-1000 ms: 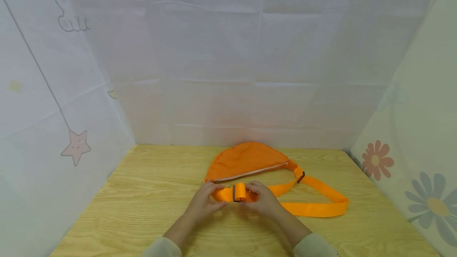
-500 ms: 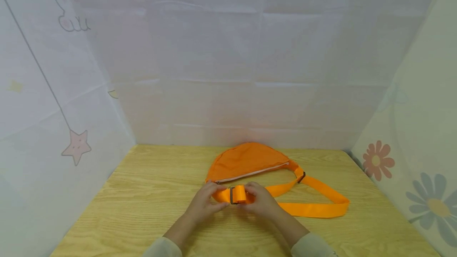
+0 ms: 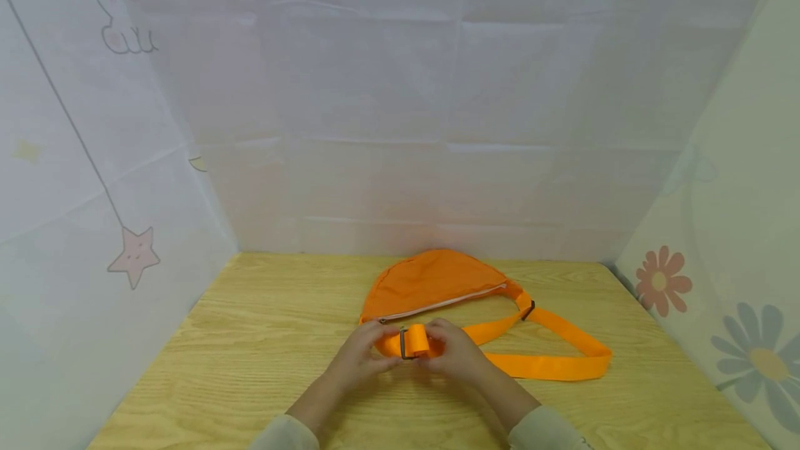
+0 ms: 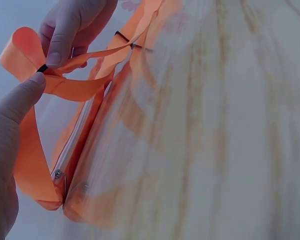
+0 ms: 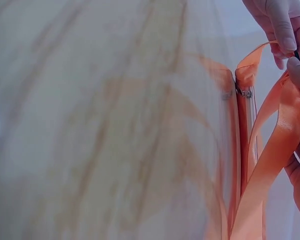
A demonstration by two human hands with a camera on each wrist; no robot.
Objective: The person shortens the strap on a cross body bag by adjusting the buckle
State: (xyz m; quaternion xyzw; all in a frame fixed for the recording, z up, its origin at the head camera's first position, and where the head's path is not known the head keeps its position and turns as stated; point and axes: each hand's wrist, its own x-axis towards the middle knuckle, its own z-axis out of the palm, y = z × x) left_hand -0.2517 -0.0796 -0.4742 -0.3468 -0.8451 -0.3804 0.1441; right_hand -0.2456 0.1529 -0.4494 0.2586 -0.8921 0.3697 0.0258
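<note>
An orange waist bag [image 3: 437, 283] with a pale zipper lies toward the back of the table. Its orange strap [image 3: 546, 367] curves round on the right and comes forward to both hands. My left hand [image 3: 357, 356] pinches the strap just left of a dark strap slider [image 3: 404, 344]. From the other side my right hand [image 3: 459, 353] grips the strap, beside a short loop [image 3: 417, 340] of webbing standing up through the slider. In the left wrist view both thumbs meet at the slider [image 4: 42, 68]. Some of the right fingers are hidden behind the strap.
A second dark slider [image 3: 528, 310] sits on the strap at the bag's right. The wood-grain table [image 3: 281, 311] is enclosed by pale printed sheets, with the back sheet [image 3: 400, 186] right behind the bag.
The slider and webbing loop have shifted slightly left and down between the fingers, and the loop looks rounder and more tilted. Both hands stay nearly in place; the bag has hardly moved.
</note>
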